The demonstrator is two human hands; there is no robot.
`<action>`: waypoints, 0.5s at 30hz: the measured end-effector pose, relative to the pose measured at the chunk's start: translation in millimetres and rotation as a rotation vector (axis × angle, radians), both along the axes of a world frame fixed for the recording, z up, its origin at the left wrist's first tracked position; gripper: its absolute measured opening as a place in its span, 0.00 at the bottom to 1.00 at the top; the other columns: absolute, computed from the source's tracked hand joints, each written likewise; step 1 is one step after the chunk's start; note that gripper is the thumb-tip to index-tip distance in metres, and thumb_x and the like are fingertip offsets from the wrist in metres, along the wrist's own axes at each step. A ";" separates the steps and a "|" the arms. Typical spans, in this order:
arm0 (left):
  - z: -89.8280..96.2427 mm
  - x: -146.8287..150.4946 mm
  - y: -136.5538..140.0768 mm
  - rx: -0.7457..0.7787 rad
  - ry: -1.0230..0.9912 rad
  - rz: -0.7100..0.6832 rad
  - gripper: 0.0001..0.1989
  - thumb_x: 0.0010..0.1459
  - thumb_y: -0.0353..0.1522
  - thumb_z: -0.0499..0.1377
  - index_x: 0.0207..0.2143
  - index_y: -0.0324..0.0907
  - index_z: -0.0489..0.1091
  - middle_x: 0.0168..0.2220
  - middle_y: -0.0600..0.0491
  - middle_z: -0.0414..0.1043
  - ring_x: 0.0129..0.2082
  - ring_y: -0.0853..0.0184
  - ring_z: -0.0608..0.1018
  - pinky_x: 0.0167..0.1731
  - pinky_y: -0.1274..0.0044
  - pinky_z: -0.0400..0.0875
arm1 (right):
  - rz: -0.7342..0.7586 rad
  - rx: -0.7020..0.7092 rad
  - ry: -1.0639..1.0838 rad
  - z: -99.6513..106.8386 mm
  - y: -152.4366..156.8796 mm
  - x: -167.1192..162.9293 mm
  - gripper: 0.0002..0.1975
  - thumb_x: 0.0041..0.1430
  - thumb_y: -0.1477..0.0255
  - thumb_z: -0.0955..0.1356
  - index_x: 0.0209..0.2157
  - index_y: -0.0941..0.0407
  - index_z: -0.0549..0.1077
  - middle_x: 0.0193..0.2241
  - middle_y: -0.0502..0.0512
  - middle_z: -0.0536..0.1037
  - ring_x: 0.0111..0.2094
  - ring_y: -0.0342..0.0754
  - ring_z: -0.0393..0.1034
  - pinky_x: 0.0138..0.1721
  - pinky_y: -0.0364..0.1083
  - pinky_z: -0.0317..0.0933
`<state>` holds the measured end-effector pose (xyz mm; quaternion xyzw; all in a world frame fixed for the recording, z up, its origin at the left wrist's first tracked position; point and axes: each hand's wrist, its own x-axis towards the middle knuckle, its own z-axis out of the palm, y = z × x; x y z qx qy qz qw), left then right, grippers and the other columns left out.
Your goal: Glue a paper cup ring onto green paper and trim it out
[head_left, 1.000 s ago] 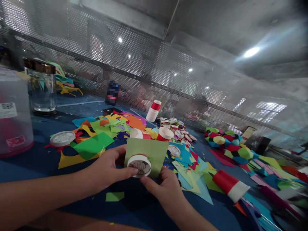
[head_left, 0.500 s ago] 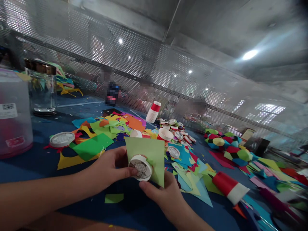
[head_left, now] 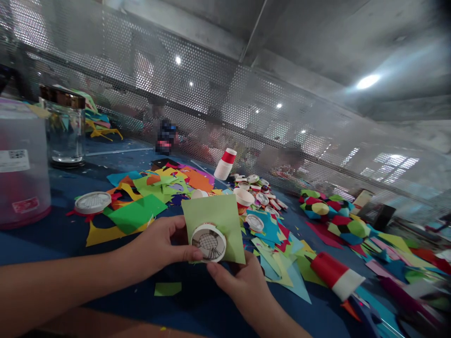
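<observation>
Between both hands, above the blue table, is a light green paper sheet with a cut-down paper cup base against its near face. A dark line drawing marks the round white bottom of the base. My left hand is closed at the left, its thumb on the base's rim and its fingers behind the paper. From the lower right, my right hand grips the paper's bottom edge, with its thumb at the base's lower rim. The fingers behind the sheet are partly hidden. A small green paper scrap lies below.
Coloured paper scraps cover the middle. Behind them are stacked paper cups and a pile of cut cup bases. A glass jar and plastic tub stand left. Right are a red-and-white cup and scissors.
The green paper has tilted to face me more, and the cup base's round bottom shows more fully. Both hands keep their hold.
</observation>
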<state>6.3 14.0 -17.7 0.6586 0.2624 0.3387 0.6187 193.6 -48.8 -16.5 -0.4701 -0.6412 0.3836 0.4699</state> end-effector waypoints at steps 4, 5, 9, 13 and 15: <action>0.7 -0.7 0.2 0.035 0.018 0.007 0.22 0.45 0.38 0.68 0.44 0.41 0.73 0.46 0.49 0.79 0.47 0.56 0.78 0.49 0.68 0.70 | -0.001 -0.001 -0.004 1.0 -1.1 -0.2 0.14 0.52 0.70 0.71 0.42 0.57 0.79 0.41 0.59 0.83 0.45 0.57 0.77 0.50 0.53 0.68; 0.3 -0.7 0.5 0.035 0.004 0.000 0.22 0.45 0.38 0.69 0.44 0.41 0.73 0.46 0.50 0.79 0.47 0.57 0.78 0.50 0.69 0.70 | 0.004 -0.008 -0.013 0.6 -1.4 0.3 0.15 0.53 0.70 0.70 0.43 0.57 0.79 0.41 0.59 0.83 0.45 0.57 0.76 0.50 0.53 0.68; -0.8 -0.7 2.8 0.036 -0.027 -0.015 0.21 0.48 0.39 0.67 0.44 0.41 0.73 0.46 0.50 0.79 0.48 0.58 0.78 0.51 0.69 0.69 | -0.022 -0.043 -0.017 -5.4 -2.3 3.7 0.14 0.53 0.67 0.71 0.42 0.57 0.78 0.40 0.60 0.83 0.44 0.57 0.76 0.49 0.53 0.68; 3.1 -1.8 6.6 0.023 -0.034 0.066 0.18 0.47 0.40 0.68 0.39 0.42 0.72 0.43 0.49 0.80 0.45 0.57 0.79 0.47 0.69 0.71 | -0.037 -0.122 -0.092 -8.8 -0.1 6.0 0.19 0.49 0.63 0.73 0.41 0.58 0.78 0.38 0.62 0.82 0.40 0.59 0.76 0.42 0.53 0.70; 7.4 -3.0 9.1 0.030 -0.041 0.139 0.18 0.45 0.41 0.68 0.36 0.41 0.72 0.40 0.49 0.80 0.42 0.57 0.79 0.44 0.70 0.72 | -0.043 -0.076 -0.206 -3.7 0.1 8.4 0.22 0.47 0.62 0.74 0.43 0.58 0.77 0.38 0.62 0.82 0.40 0.59 0.76 0.41 0.53 0.70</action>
